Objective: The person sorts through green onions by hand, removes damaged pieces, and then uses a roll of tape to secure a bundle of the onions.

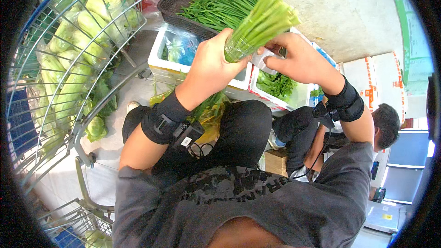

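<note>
My left hand (212, 63) is wrapped around a bundle of green leafy vegetable stems (263, 22). The pale cut ends point up and to the right, and some green leaves (208, 106) hang below my wrist. Clear film or tape circles the stems just above my grip. On the right, my right hand (299, 55) pinches a whitish translucent piece (263, 60), perhaps a tape roll, close against the bundle. My fingers partly hide it. Both wrists wear black straps.
A dark tray of long green leaves (220, 3) lies beyond my hands. Foam boxes (168, 69) hold bagged greens and lettuce (275, 84). A wire cart (77, 55) with bagged pale vegetables stands left. A yellow bag (210, 124) lies between my knees. Another person (384, 127) sits at right.
</note>
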The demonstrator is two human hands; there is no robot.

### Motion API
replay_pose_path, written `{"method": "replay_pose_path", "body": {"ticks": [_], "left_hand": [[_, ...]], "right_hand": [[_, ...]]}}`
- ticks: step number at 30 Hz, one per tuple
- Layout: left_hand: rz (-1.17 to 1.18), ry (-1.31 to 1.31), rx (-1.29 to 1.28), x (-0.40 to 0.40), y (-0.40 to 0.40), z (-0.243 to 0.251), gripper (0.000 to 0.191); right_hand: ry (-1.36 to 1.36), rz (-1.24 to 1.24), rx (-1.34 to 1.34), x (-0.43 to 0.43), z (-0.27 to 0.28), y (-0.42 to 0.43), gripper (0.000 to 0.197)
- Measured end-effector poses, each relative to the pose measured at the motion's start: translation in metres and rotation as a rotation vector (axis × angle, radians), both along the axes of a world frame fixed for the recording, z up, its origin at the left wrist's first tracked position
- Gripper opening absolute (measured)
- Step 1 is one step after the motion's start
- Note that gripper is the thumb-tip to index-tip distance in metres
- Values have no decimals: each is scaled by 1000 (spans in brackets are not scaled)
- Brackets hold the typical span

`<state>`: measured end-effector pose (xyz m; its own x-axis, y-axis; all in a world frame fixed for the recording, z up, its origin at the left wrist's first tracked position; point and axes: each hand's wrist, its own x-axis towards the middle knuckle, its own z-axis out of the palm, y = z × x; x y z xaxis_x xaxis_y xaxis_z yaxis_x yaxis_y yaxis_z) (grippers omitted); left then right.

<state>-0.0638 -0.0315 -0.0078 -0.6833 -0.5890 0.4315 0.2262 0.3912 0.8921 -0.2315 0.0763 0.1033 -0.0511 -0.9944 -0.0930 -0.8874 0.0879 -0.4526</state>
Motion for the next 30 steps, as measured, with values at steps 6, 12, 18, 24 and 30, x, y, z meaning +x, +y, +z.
{"method": "replay_pose_path", "body": {"ticks": [6, 12, 18, 24, 30], "left_hand": [[-162, 119, 190, -18, -4, -22, 35], [-424, 27, 497, -17, -5, -10, 45], [-478, -41, 552, -17, -3, -6, 52], [-456, -13, 532, -34, -2, -20, 46], [-116, -180, 142, -39, -6, -35, 48]], "right_hand": [[-210, -25, 102, -5, -5, -6, 25], [-394, -111, 155, -16, -9, -11, 26], [-333, -48, 186, -21, -5, -14, 33], [3, 65, 83, -20, 0, -5, 41], [10, 40, 46, -10, 3, -3, 40]]}}
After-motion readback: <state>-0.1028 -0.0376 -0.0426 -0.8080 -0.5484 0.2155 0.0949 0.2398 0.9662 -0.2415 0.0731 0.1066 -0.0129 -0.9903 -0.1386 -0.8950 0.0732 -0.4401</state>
